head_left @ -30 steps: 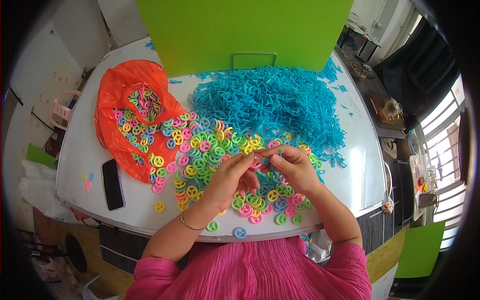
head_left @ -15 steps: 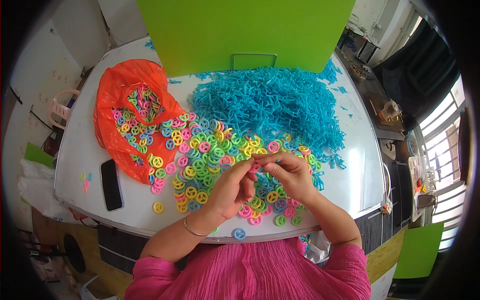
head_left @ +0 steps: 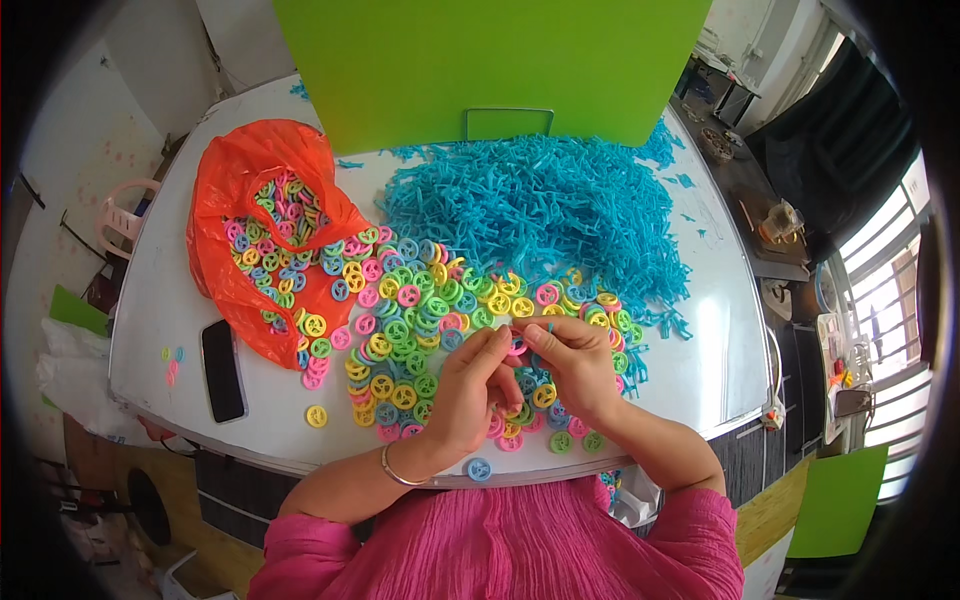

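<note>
Your left hand and right hand have sunk slightly toward the worktop's near edge

Compared with half a second ago, both your wrists sit a little lower, while the surrounding piles keep their places. Your left thumb and forefinger pinch a pink wheel, raised over the right-of-centre part of the worktop, nearer the near edge than the far one. Your right thumb and forefinger, also pressed close, hold a slim blue piece, of which only the tip shows; the fingertips of both hands meet around the wheel. Whether the blue piece touches the wheel cannot be told, as your fingers cover it. Your other left fingers curl loosely inward.

Beneath your hands spreads a pile of wheels in green, yellow, pink and blue, trailing from a red bag by the left edge. Beyond it, toward the far edge, lies a heap of blue pieces before a green panel. Note the dark phone toward the near left corner, a single yellow wheel to its right, and a lone blue wheel at the near edge.
</note>
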